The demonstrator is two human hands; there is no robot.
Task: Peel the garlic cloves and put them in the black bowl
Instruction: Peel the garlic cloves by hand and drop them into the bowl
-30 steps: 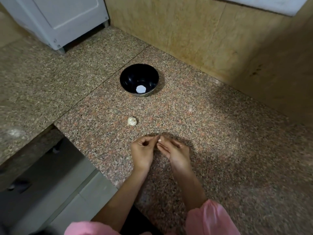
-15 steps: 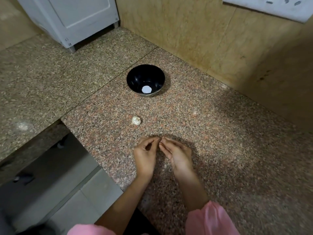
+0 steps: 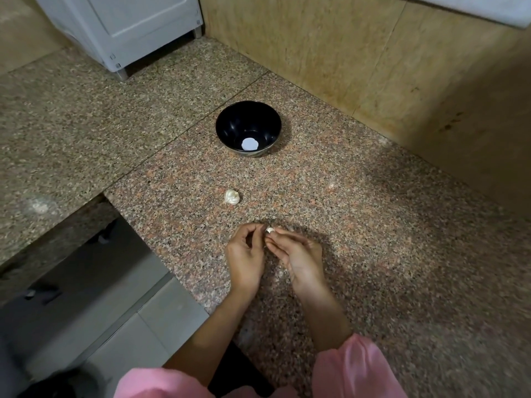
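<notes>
We see the left hand (image 3: 244, 255) and the right hand (image 3: 301, 254) meeting fingertip to fingertip just above the desk (image 3: 373, 254), both pinching one garlic clove (image 3: 269, 230) between them. The rest of their fingers are curled in narrow. Half a second ago the clove was buried between the fingertips. Now a pale end of it shows again in the gap, as it did a second ago, while the hands have kept to the same spot near the desk's front edge. We take this as the clove being turned and worked at, so the peeling is under way rather than finished. Whether any skin has come loose we cannot tell, since the clove is too small and partly covered.

Farther out, the garlic bulb (image 3: 231, 197) lies on the desk where it lay before, apart from both hands and untouched. Beyond it, well apart, the black bowl (image 3: 230, 124) stands upright in its place. We find only a round pale patch (image 3: 250, 144) at its bottom, which looks more like a reflection or a mark than a clove. By our judgement nothing peeled has reached the bowl yet and the task is at an early stage.
</notes>
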